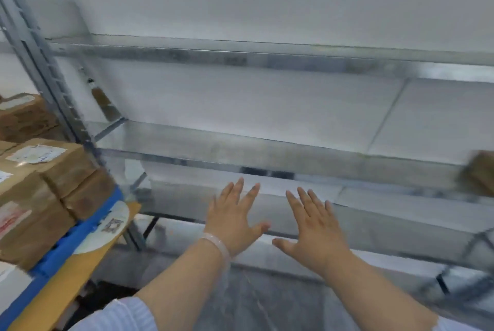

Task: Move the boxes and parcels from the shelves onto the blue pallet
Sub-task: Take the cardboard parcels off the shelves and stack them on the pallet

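Both my hands are stretched out in front of the metal shelves (240, 154), fingers spread and holding nothing. My left hand (235, 219) wears a pale bracelet at the wrist; my right hand (311, 226) is beside it, a short gap between the thumbs. The shelf boards in front of me carry nothing. One brown cardboard box (479, 171) shows blurred on a shelf at the far right edge. At the left, several brown boxes (40, 167) with white labels are stacked on the blue pallet (77, 237).
A grey steel upright (40, 63) of the rack runs diagonally at the upper left, between the pallet stack and the shelves. A yellow-brown board with a white round QR label (112, 226) sits under the pallet. Grey floor lies below my arms.
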Available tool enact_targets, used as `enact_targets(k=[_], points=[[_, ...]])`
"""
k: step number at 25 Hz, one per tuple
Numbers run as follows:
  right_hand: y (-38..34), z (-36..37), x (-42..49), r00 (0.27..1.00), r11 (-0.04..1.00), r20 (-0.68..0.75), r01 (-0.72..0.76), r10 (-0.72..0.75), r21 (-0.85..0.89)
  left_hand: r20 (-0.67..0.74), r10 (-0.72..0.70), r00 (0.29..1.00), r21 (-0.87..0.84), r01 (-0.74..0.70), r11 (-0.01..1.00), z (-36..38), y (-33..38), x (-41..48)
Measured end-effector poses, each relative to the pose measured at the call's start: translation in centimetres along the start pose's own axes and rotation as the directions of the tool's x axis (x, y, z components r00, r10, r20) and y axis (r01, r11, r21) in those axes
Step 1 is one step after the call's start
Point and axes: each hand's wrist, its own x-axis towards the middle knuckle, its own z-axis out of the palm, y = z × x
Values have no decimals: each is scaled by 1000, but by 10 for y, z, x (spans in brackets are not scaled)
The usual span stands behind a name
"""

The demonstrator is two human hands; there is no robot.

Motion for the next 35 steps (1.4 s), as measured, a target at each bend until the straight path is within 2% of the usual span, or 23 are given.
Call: enact_targets(k=[4,10,13,17,24,28,31,35], points=[[95,-18,-27,957,959,-55,-283,284,20,79,200,977,-62,-195,979,22,102,64],[178,-19,-21,867,868,-46,-497,496,-9,190,391,901,-132,-371,919,64,191,154],[229,-32,-2,779,780,-62,-626,624,-22,216,468,857,-216,-425,879,79,235,210],[279,-42,8,634,641,-117,-767,764,32,239,586,774,-207,-549,810,96,299,265],[355,-33,-16,428,431,-60,-899,902,78,331,725,604,-330,-646,688,137,391,298],[425,-35,-8,425,431,-76,-895,902,114,388,713,584,-314,-644,698,163,437,317],[490,-40,0,451,456,-61,-882,890,117,360,691,627,-334,-605,723,178,487,338],[595,-58,3,527,529,-49,-844,848,87,365,619,695,-401,-483,779,202,568,363]])
